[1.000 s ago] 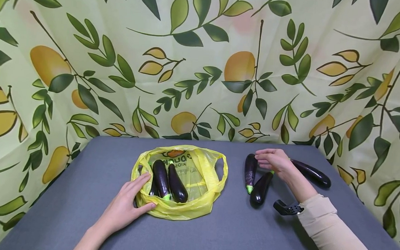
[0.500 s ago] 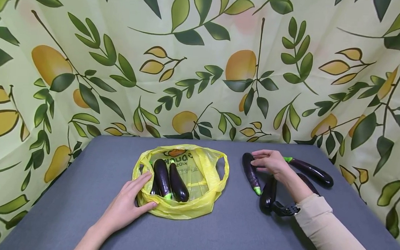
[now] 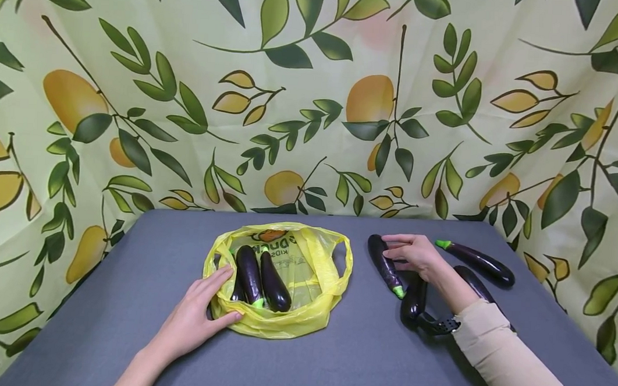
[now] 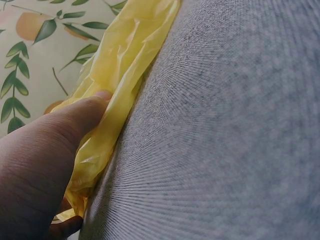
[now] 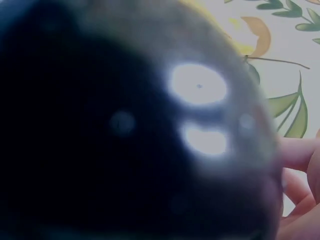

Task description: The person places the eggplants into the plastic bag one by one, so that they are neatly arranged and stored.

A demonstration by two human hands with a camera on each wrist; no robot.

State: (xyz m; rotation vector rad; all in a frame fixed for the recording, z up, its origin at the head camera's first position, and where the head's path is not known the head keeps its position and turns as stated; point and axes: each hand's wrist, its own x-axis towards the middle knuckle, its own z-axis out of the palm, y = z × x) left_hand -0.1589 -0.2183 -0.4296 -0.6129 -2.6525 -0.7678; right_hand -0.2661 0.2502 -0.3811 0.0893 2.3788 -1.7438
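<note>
A yellow plastic bag (image 3: pixel 281 325) stands with its mouth open on the table, several dark eggplants (image 3: pixel 275 284) inside. My left hand (image 3: pixel 198 309) holds the bag's left rim, thumb at the front and fingers at the side; in the left wrist view the thumb (image 4: pixel 80 117) lies over the yellow film. On the right, my right hand (image 3: pixel 416 254) touches the side of an eggplant (image 3: pixel 384 264) with extended fingers; its thumb is hidden. Another eggplant (image 3: pixel 412 303) lies beneath that hand. A dark glossy eggplant (image 5: pixel 125 125), blurred, fills most of the right wrist view.
Two more eggplants lie farther right: one with a green stem (image 3: pixel 478 263) and one partly behind the right forearm (image 3: pixel 474 283). A black wrist device (image 3: pixel 438 325) hangs close to the eggplant under the hand. Leaf-patterned cloth (image 3: pixel 312 129) rises behind the grey table (image 3: pixel 289 372).
The right hand has shifted slightly left and reached the leftmost loose eggplant, which has tilted, its top end moving left. The eggplant under the hand has moved right. The left hand stays at the bag.
</note>
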